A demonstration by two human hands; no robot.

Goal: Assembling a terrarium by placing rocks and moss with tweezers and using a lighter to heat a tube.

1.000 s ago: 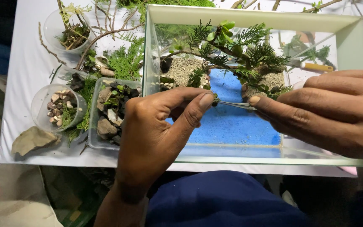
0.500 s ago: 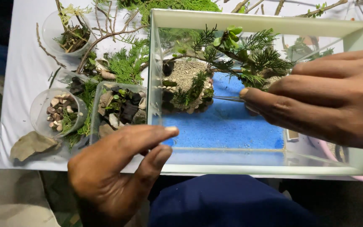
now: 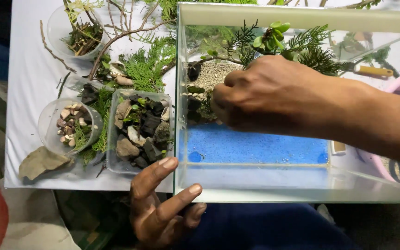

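Note:
A rectangular glass tank (image 3: 302, 17) holds a floor of blue sand (image 3: 255, 148), a grey gravel mound (image 3: 211, 74) with dark stones, and green sprigs (image 3: 302, 46) along the back. My right hand (image 3: 265, 97) reaches into the tank from the right, knuckles up. Its fingers curl down onto the stones at the mound's front edge, and whatever they hold is hidden. My left hand (image 3: 160, 203) is outside the tank at its front left corner. The fingers are spread and holding nothing, with fingertips against the glass.
Left of the tank on the white table (image 3: 24, 83) stand a clear box of dark and tan rocks (image 3: 140, 129), a cup of pebbles (image 3: 68, 125) and a cup of twigs (image 3: 77, 28). Fern cuttings (image 3: 146, 65) and a dry leaf (image 3: 40, 162) lie nearby. A pink tub (image 3: 394, 162) is behind the tank's right side.
My left hand has left the tank and dropped to its front left corner. My right hand has moved left and down onto the mound's stones; the thin tool it held is no longer visible.

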